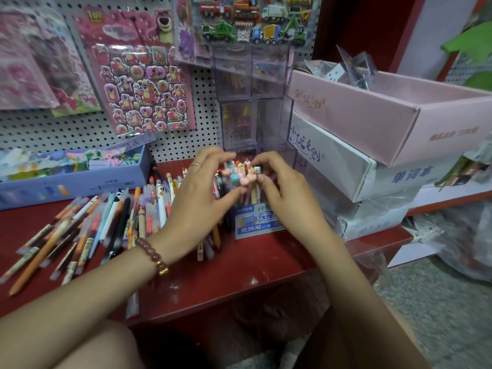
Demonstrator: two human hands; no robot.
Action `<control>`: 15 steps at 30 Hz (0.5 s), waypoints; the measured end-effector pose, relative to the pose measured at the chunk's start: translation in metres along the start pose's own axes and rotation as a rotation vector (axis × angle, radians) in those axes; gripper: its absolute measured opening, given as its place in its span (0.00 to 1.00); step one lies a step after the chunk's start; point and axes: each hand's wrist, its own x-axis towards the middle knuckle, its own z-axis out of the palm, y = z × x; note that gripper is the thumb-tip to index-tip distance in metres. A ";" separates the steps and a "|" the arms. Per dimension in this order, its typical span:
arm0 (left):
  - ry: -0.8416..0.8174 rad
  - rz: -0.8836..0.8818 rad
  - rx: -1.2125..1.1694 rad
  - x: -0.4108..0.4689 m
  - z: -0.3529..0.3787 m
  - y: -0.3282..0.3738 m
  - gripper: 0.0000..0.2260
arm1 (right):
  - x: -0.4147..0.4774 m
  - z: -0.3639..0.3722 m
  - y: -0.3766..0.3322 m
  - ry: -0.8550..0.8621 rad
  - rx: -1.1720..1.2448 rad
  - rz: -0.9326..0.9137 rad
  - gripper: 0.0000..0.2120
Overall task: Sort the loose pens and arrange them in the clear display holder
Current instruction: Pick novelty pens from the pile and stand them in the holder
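Pens, rounded animal caps, gripped by left hand, right hand.

Pretty clearly a small stationery shop: there's a white pegboard wall with packaged sticker sheets hanging on it, and a red shelf covered in pens. Open stock cartons are stacked on the right. The clear display holder has a printed blue label on its front.
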 end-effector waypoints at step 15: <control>-0.180 -0.333 -0.141 -0.008 0.006 -0.002 0.44 | -0.022 -0.011 -0.001 0.105 -0.181 0.111 0.17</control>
